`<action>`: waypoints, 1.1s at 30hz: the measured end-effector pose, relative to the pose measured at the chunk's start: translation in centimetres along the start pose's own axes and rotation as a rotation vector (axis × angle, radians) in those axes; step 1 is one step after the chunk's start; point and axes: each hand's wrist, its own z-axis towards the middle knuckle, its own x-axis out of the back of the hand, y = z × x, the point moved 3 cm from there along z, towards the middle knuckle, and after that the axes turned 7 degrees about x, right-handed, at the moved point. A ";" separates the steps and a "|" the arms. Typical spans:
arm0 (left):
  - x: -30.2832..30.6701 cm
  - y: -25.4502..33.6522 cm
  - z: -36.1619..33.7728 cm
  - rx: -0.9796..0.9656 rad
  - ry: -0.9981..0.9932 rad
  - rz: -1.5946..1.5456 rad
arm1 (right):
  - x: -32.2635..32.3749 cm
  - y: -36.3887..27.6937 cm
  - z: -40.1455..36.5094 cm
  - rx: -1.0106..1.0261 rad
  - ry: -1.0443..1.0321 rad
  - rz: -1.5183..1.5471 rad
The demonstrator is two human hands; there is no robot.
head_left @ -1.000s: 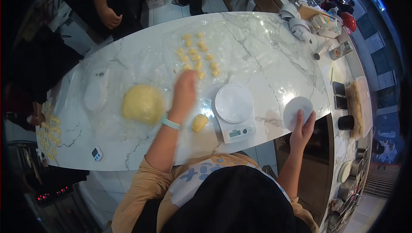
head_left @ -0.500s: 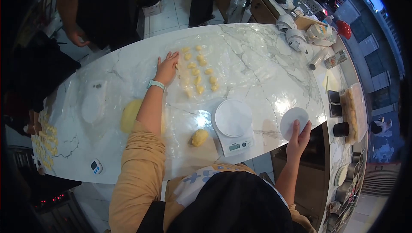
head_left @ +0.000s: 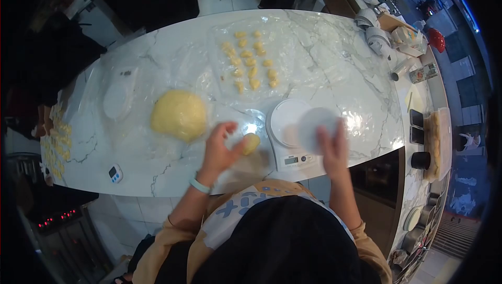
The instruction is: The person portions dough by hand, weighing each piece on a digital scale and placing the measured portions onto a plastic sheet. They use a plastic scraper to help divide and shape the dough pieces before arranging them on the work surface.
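Marble counter point(head_left: 157, 179), plastic film spread over the middle. Your left hand point(head_left: 220, 150) has its fingers curled round the small dough lump point(head_left: 251, 143), just left of the scale point(head_left: 293, 161), near the counter's front edge. Your right hand point(head_left: 333, 148), blurred, grips the white disc point(head_left: 315, 126) over the platform. Pinch lightly and keep the disc level and centred. The lump is pale yellow, rounded and probably soft.

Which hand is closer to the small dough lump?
Left. The left hand touches the small dough lump; the right hand holds a white disc over the scale, farther off.
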 end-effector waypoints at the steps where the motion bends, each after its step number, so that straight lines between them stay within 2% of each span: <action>1: -0.7 -0.1 -1.7 0.006 0.004 0.002 | -2.4 -1.1 -0.1 0.002 -0.225 -0.084; 2: -1.3 -0.3 -3.1 -0.061 0.085 0.089 | -4.6 -3.1 0.0 0.017 -0.404 -0.069; 3: -1.7 -0.7 -3.9 -0.129 0.167 0.178 | -7.3 -2.1 0.0 0.226 -0.433 -0.106; 4: -2.1 -1.4 -4.2 -0.122 0.175 0.181 | -8.8 -2.3 0.4 0.208 -0.555 -0.183; 5: -2.3 -2.0 -4.5 -0.117 0.182 0.141 | -9.8 -2.3 1.2 0.214 -0.566 -0.180; 7: -2.2 -2.7 -5.0 -0.104 0.201 0.104 | -12.4 -1.9 2.3 0.312 -0.801 -0.408; 8: -2.2 -2.8 -5.1 -0.094 0.197 0.127 | -13.4 -1.4 2.6 0.317 -0.810 -0.407; 10: -2.2 -2.7 -5.4 -0.080 0.193 0.148 | -15.4 -0.5 2.5 0.539 -0.931 -0.558; 11: -2.1 -2.6 -5.7 -0.057 0.165 0.147 | -15.7 -0.1 1.6 0.539 -0.936 -0.554; 14: -2.4 -2.4 -6.4 -0.027 0.090 0.087 | -15.0 -0.2 -2.2 0.656 -0.647 -0.522; 15: -2.7 -2.4 -6.9 -0.016 0.035 0.027 | -14.5 0.5 -3.7 0.655 -0.648 -0.524; 17: -2.7 -1.2 -7.1 -0.028 0.047 -0.022 | -12.7 1.6 -4.4 0.542 -0.574 -0.357; 18: -2.7 -0.8 -7.4 -0.029 0.049 -0.068 | -11.5 1.8 -4.7 0.417 -0.559 -0.360; 19: -3.1 -0.6 -7.3 -0.026 0.042 -0.070 | -10.4 1.2 -4.6 0.410 -0.559 -0.360; 21: -3.4 -0.7 -6.0 0.070 0.098 -0.390 | -7.4 1.1 -3.4 0.070 -0.250 -0.295; 23: -3.9 0.5 -3.7 0.013 0.056 -0.322 | -4.9 0.9 -2.1 0.173 0.049 -0.162; 24: -5.0 1.6 -2.8 0.113 -0.073 -0.587 | -4.1 1.0 -1.5 0.170 0.063 -0.166; 25: -6.0 2.7 -1.9 0.219 -0.210 -0.849 | -3.2 0.9 -1.0 0.228 0.161 -0.129; 26: -6.6 3.5 -1.1 0.214 -0.229 -0.849 | -2.2 0.8 -0.9 0.284 0.258 -0.095; 28: -8.0 4.8 -0.4 0.191 -0.408 -0.897 | -0.4 0.9 -1.2 0.244 0.270 -0.134; 29: -8.1 4.6 -0.5 0.187 -0.421 -0.898 | 0.3 1.0 -1.2 0.213 0.268 -0.160; 31: -7.2 3.2 -1.1 0.049 -0.275 -0.490 | 1.6 0.7 -1.2 0.232 0.319 -0.170; 32: -6.8 2.6 -1.7 0.048 -0.283 -0.487 | 1.9 0.6 -1.3 0.208 0.342 -0.127; 33: -5.6 2.2 -2.3 -0.073 -0.013 -0.094 | 2.1 0.7 -1.4 0.184 0.360 -0.081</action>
